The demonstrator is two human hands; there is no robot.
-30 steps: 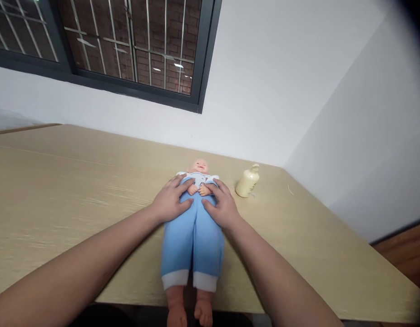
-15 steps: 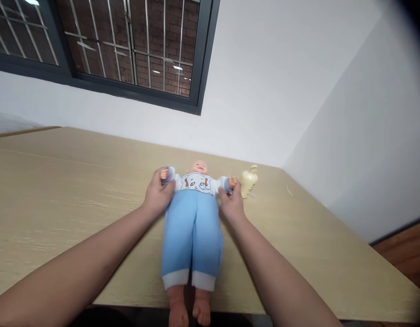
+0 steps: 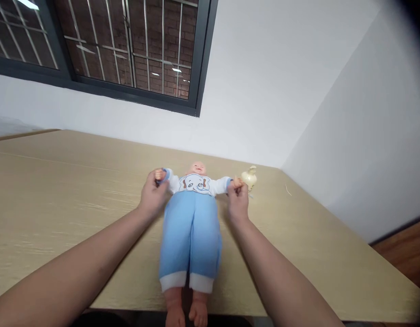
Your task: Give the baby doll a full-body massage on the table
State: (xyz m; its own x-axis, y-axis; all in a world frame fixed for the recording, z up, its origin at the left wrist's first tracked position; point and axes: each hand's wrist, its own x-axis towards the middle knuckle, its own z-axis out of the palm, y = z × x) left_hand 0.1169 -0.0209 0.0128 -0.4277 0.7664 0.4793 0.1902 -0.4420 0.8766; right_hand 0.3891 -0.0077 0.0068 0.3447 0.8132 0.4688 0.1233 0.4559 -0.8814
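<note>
- I have the left hand [image 3: 153, 194] curled in, thumb toward the blue cuff, with hold of the doll's near small hand [image 3: 160, 174].
- I have the right hand [image 3: 239, 203] drawn in to a pinch about the opposite small hand [image 3: 236, 182]; I can't make out every fingertip.
- The doll [image 3: 192, 227] lies face up between both hands, head away from me, feet reaching past the near edge of the table [image 3: 315, 272].
- Its arms stretch out sideways, so I judge the step in hand as holding them spread.
- I'd say the next move calls for an even, gentle grip on both sides, with care on the right.
- Just there a pale yellow bottle [image 3: 249, 176] stands partly hidden behind the right hand; I can't tell whether they touch.
- Beyond, a barred window [image 3: 128, 50] sits in the white wall [image 3: 264, 77].
</note>
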